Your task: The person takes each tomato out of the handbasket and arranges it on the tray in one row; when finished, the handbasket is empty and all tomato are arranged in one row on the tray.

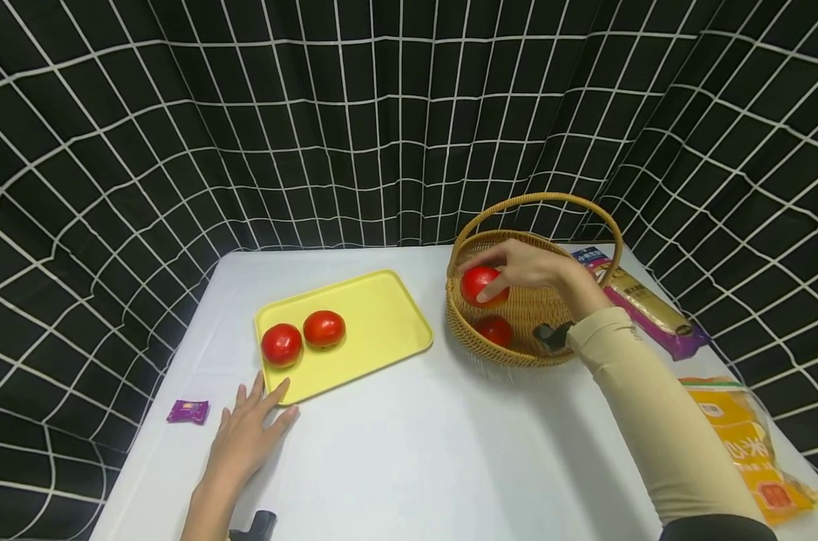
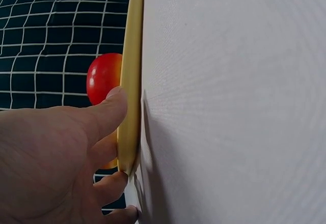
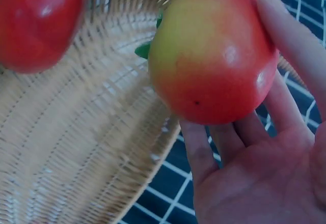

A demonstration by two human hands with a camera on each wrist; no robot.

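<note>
My right hand grips a red tomato between thumb and fingers, over the left part of a wicker basket. In the right wrist view this tomato shows a yellowish patch and green leaves. Another tomato lies inside the basket. On the left, my left hand has its fingers spread at the near-left corner of a yellow tray; in the left wrist view the thumb is right at the rim. Two tomatoes, one round and one wider, sit side by side in the tray's left part.
A small purple packet lies left of my left hand. Beyond the basket's right side are a purple-and-gold package and, nearer, an orange bag. The basket's tall handle arches above it. Black gridded cloth surrounds the white table.
</note>
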